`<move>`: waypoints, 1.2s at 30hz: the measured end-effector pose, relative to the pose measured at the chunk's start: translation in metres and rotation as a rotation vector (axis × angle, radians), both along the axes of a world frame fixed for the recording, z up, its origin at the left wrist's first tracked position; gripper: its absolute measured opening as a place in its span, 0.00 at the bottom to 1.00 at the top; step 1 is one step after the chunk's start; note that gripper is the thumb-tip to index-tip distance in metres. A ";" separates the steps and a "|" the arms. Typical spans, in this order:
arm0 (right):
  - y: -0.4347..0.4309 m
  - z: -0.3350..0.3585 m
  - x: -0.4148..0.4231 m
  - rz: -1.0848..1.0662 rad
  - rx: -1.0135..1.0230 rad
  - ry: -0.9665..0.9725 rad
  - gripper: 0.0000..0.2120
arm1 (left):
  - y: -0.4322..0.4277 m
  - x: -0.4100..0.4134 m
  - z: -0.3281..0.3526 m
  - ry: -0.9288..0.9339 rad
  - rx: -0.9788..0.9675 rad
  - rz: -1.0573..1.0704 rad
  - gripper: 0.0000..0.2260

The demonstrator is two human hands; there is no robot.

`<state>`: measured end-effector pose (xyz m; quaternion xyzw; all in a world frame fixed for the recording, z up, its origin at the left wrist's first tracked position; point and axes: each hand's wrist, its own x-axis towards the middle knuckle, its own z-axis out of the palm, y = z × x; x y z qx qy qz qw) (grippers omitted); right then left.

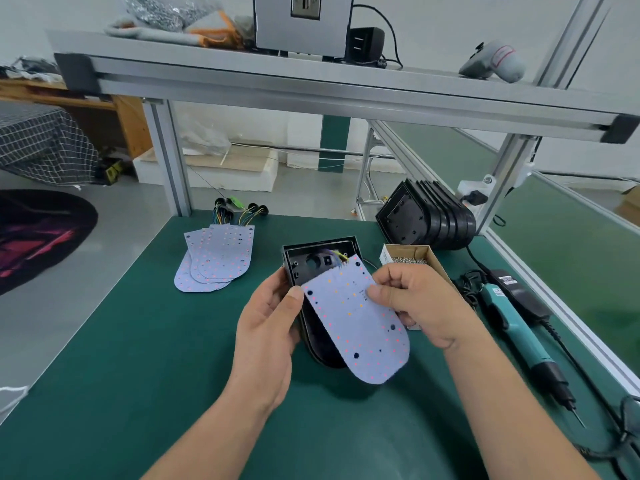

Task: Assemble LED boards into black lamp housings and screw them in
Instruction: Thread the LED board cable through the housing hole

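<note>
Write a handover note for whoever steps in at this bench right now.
Left hand grips the open black housing, tilted up off the mat.
Right hand pinches the LED board, laid askew over the housing, wires tucked inside, not seated.
Spare boards lie far left; empty housings stacked far right; screw box and electric screwdriver to the right.
Done: none visibly screwed.
Left: seat the board, drive screws, repeat.
</note>
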<state>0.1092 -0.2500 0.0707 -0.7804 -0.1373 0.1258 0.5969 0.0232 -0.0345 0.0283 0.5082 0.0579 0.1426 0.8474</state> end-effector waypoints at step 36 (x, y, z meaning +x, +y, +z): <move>0.042 0.000 -0.021 -0.245 -0.479 -0.640 0.13 | 0.002 0.005 -0.002 0.018 0.243 0.152 0.19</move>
